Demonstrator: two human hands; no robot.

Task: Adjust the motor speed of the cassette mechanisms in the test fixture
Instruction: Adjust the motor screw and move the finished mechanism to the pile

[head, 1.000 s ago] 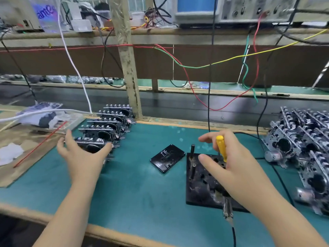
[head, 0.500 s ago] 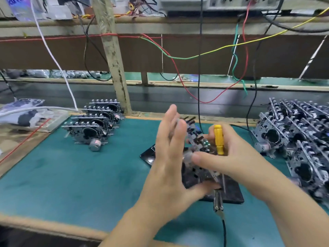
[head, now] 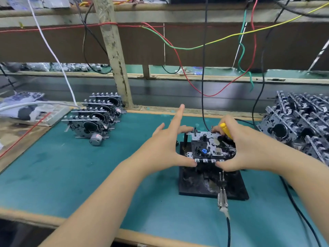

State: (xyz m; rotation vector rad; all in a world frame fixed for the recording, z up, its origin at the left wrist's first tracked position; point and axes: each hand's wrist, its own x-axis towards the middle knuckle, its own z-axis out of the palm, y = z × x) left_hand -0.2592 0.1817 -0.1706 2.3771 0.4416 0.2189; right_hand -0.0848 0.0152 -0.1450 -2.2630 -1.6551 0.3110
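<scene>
A cassette mechanism (head: 210, 147) sits flat on top of the black test fixture (head: 195, 184) at centre right of the green mat. My left hand (head: 165, 148) pinches its left side between thumb at the front corner and fingers at the back, the index finger sticking up. My right hand (head: 249, 150) grips a yellow screwdriver (head: 224, 129) in its curled fingers, and its thumb presses the mechanism's front right edge. The screwdriver's tip is hidden behind the mechanism.
A row of several cassette mechanisms (head: 92, 120) stands at the left rear of the mat, and a pile of several more (head: 300, 125) is at the right. A metal clip on a black cable (head: 222, 198) lies over the fixture's front edge. A wooden post (head: 115, 59) rises behind, with wires hanging.
My left hand took a mechanism from the left row and carried it right. Both hands have lowered it from mid-air onto the fixture. The black cassette is hidden behind my left hand.
</scene>
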